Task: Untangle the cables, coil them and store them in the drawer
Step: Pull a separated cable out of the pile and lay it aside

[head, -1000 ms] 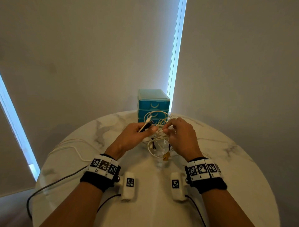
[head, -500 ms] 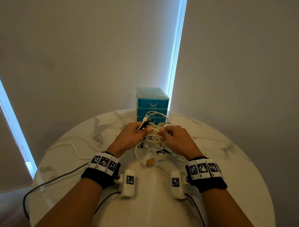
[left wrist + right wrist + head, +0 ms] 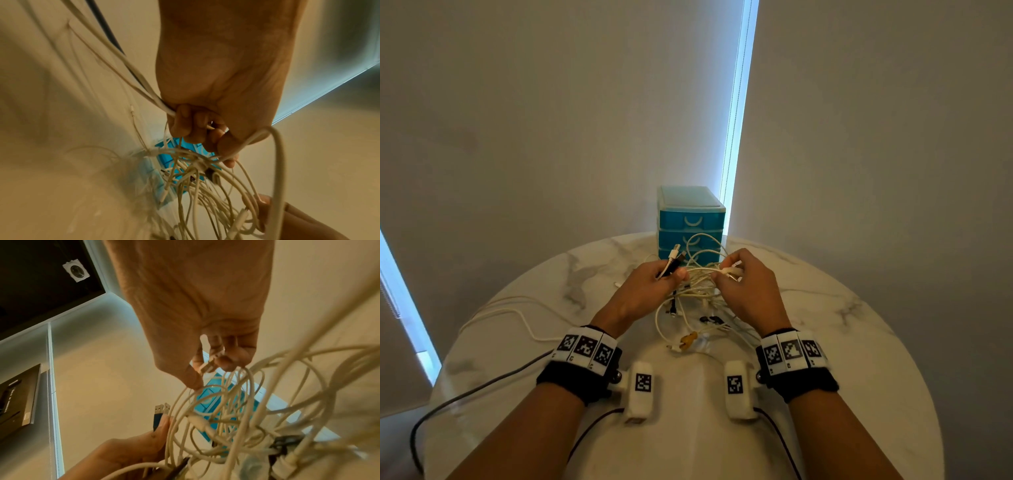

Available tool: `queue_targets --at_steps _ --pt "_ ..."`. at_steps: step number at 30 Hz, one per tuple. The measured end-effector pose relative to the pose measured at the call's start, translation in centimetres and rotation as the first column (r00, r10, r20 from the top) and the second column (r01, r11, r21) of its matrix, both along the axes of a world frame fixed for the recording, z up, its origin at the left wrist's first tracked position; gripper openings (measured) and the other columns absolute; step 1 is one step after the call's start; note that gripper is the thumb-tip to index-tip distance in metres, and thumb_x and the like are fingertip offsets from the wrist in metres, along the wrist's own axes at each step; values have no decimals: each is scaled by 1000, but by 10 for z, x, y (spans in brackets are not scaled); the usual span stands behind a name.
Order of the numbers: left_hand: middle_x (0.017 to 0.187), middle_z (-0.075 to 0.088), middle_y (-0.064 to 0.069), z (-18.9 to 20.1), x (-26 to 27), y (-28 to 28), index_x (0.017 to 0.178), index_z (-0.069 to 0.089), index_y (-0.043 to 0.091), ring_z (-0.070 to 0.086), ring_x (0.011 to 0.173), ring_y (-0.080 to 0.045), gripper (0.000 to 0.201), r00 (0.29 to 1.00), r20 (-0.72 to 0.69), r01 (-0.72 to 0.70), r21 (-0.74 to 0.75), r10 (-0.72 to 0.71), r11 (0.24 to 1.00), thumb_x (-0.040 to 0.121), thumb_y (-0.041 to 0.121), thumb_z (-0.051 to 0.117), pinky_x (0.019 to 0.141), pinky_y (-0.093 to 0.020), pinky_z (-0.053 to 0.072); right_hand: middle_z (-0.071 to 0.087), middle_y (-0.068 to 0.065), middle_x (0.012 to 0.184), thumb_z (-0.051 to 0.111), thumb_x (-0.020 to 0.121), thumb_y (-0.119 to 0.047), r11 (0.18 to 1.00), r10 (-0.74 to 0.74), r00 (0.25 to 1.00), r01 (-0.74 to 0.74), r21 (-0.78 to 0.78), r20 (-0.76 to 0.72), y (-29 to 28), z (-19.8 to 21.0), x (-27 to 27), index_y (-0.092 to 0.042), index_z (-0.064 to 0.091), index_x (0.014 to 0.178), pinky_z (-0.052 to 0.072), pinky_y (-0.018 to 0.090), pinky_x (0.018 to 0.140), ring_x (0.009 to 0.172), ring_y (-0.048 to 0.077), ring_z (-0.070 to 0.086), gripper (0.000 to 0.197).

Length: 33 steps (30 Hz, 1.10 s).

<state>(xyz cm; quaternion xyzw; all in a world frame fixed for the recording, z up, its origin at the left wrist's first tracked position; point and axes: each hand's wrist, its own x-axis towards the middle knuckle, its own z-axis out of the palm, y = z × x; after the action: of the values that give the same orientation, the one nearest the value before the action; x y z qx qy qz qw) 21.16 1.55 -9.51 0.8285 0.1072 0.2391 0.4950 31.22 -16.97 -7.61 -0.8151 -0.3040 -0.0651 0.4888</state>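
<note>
1. Left hand (image 3: pixel 645 291) fingers curled, clamped on two USB plug ends (image 3: pixel 675 257) (one white, one dark) plus a few strands; plugs stick up past the thumb.
2. Right hand (image 3: pixel 750 287) pinches a white connector (image 3: pixel 731 270) btw thumb + fingertips, at top of the tangle.
3. Cable tangle (image 3: pixel 698 298): mostly white/cream, held up btw both hands, lower loops hang to the bench (image 3: pixel 859 342). A yellow-brown tie or clip (image 3: pixel 688 339) sits on the low loops; can't tell exactly what it is.
4. Blue drawer unit (image 3: pixel 690 219) at far edge of bench, right behind tangle. All drawers look closed.
5. Stage, my read: early untangle. Nothing coiled, nothing stored.
6. How to do it well: keep left hand as anchor on the plugs, don't yank. Feed the right-hand connector back thru the loops it crosses, one loop at a time.
7. Pull apart slow + sideways; a tight pull prob cinches the knot harder.
8. Let loose loops drop on bench so crossings can be read. Wrist views too blurry to trace which strand goes where.
9. Risk: rig wires (image 3: pixel 482 387) on the bench left side, plus a white cord (image 3: pixel 517 315) there; don't mix w/ the task cables.
10. Once one cable is free: set it apart, coil, then open a drawer.
</note>
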Motion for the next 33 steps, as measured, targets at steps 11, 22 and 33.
queue_targets --at_steps 11,22,33 --pt "101 79 2 -5 0 12 105 82 26 69 92 -12 18 997 -75 34 30 -32 999 103 37 67 81 -27 52 58 5 83 59 105 -20 910 296 820 -86 406 -490 5 4 3 -10 65 119 39 25 48 55 11 50 18" --pt "81 76 18 12 -13 -5 100 81 29 67 76 -3 42 998 -69 -3 -173 -9 985 100 64 58 67 -21 47 77 5 113 64 107 -13 914 298 917 -195 356 -264 -3 -4 8 -17 72 122 57 20 69 96 17 76 18" --pt "78 72 11 15 -16 -10 102 85 42 55 59 1 46 990 -131 -60 -55 52 997 93 75 55 48 -13 37 81 9 112 73 100 -17 772 450 821 -161 615 -350 6 0 -4 -8 78 117 59 31 90 102 19 76 20"
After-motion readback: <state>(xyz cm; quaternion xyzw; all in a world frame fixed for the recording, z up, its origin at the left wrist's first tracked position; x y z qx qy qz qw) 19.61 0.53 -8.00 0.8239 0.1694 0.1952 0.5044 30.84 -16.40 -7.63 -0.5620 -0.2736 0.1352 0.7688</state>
